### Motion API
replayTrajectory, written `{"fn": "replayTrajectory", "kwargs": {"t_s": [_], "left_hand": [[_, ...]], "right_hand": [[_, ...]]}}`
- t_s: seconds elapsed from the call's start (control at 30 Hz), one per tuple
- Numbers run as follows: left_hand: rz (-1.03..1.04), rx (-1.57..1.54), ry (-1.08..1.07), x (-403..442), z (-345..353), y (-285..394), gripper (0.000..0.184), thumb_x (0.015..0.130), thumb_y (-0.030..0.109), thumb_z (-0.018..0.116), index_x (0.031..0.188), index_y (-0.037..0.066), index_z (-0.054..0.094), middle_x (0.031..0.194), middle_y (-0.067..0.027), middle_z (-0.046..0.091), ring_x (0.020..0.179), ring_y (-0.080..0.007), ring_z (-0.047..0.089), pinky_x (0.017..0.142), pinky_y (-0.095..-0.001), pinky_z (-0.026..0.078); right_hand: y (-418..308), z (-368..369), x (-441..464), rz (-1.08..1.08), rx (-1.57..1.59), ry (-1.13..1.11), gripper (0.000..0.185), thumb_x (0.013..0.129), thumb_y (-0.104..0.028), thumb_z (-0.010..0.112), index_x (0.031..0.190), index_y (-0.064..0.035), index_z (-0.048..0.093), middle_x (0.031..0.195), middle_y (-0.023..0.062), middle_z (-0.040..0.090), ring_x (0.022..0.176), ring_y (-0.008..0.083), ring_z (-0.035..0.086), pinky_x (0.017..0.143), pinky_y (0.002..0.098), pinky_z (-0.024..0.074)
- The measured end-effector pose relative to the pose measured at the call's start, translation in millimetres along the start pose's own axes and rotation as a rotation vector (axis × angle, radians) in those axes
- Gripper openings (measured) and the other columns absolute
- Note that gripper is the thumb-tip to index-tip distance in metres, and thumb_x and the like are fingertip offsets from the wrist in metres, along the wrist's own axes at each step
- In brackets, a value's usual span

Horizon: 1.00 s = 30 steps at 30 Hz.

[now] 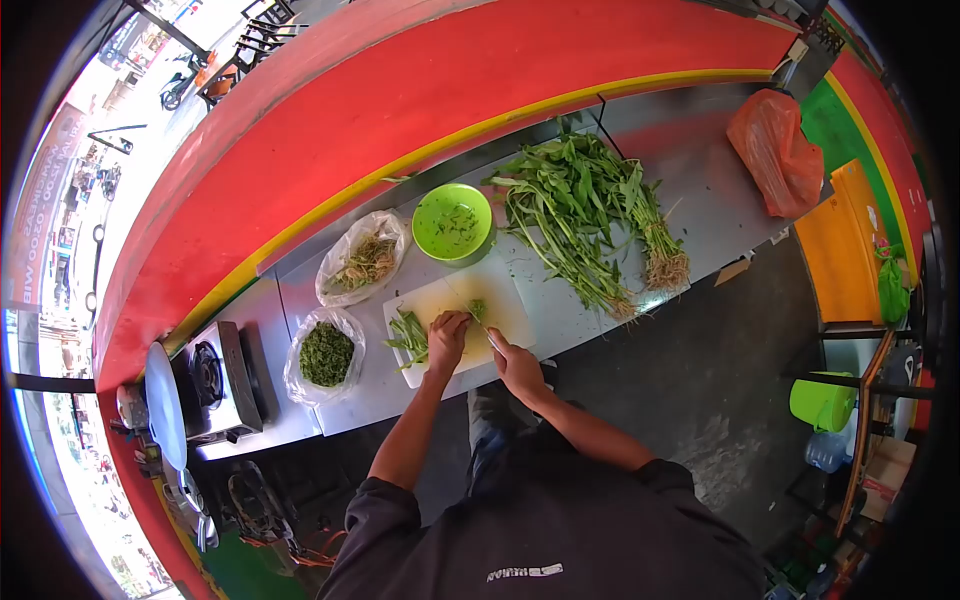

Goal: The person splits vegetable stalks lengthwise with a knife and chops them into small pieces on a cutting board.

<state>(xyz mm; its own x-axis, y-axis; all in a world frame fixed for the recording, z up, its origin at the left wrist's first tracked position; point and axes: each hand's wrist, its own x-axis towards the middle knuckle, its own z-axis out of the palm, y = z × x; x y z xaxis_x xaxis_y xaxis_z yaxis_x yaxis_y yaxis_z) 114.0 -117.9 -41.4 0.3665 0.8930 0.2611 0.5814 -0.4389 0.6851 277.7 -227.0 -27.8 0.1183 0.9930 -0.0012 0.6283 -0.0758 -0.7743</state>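
Observation:
My left hand (pixel 447 340) is closed over a bunch of leafy greens (pixel 406 335) that lies across the white cutting board (pixel 507 283). In my right hand (pixel 519 370) is a knife (pixel 491 338), its blade beside my left fingertips. A small heap of cut greens (pixel 477 308) sits by the blade. Behind the board stands a green bowl (pixel 482 243) with bits of greens in it. To the left, one clear plastic bag (pixel 395 224) holds stem and root trimmings, and another bag (pixel 294 372) holds finely chopped greens (pixel 326 355).
Large bundles of long-stemmed greens (pixel 575 190), some with roots (pixel 667 268), cover the metal counter (pixel 705 185) at right. An orange plastic bag (pixel 778 150) rests at its far end. A gas stove (pixel 215 385) stands at left, and a red wall (pixel 420 90) runs behind.

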Motion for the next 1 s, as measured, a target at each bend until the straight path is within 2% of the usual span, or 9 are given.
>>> {"fn": "replayTrajectory", "kwargs": {"t_s": [0.37, 0.63, 0.77, 1.0], "left_hand": [[0.039, 0.020, 0.030, 1.9, -1.5, 5.3, 0.014, 0.084, 0.001, 0.072, 0.097, 0.003, 0.074, 0.093, -0.0128, 0.070, 0.085, -0.0334, 0.067, 0.077, -0.0433, 0.052], [-0.032, -0.067, 0.067, 0.5, 0.5, 11.4, 0.013, 0.082, 0.000, 0.072, 0.095, 0.002, 0.073, 0.091, -0.0133, 0.070, 0.084, -0.0340, 0.067, 0.077, -0.0438, 0.053], [0.005, 0.015, 0.058, 1.2, 0.6, 7.4, 0.014, 0.082, 0.000, 0.072, 0.095, 0.003, 0.073, 0.091, -0.0124, 0.070, 0.085, -0.0334, 0.067, 0.077, -0.0437, 0.053], [0.001, -0.018, 0.054, 2.9, -3.0, 11.9, 0.015, 0.081, 0.000, 0.073, 0.096, 0.003, 0.073, 0.091, -0.0122, 0.070, 0.085, -0.0331, 0.068, 0.077, -0.0435, 0.053]], "right_hand": [[-1.2, -3.5, 0.2, 0.032, -0.002, -0.044, 0.044, 0.099, -0.016, 0.058, 0.142, -0.0139, 0.051, 0.075, 0.0223, 0.067, 0.069, 0.0419, 0.067, 0.062, 0.0530, 0.0523], [3.1, 2.0, 4.7, 0.011, -0.028, -0.052, 0.046, 0.098, -0.016, 0.058, 0.143, -0.0128, 0.050, 0.073, 0.0211, 0.067, 0.068, 0.0414, 0.067, 0.061, 0.0529, 0.0525], [1.0, -0.5, 2.1, -0.005, -0.006, -0.019, 0.047, 0.098, -0.016, 0.059, 0.144, -0.0123, 0.050, 0.074, 0.0215, 0.067, 0.068, 0.0414, 0.067, 0.062, 0.0526, 0.0529], [1.6, -1.9, 4.0, 0.002, -0.022, -0.034, 0.043, 0.099, -0.016, 0.058, 0.141, -0.0124, 0.052, 0.074, 0.0224, 0.067, 0.069, 0.0414, 0.068, 0.061, 0.0527, 0.0530]]}}
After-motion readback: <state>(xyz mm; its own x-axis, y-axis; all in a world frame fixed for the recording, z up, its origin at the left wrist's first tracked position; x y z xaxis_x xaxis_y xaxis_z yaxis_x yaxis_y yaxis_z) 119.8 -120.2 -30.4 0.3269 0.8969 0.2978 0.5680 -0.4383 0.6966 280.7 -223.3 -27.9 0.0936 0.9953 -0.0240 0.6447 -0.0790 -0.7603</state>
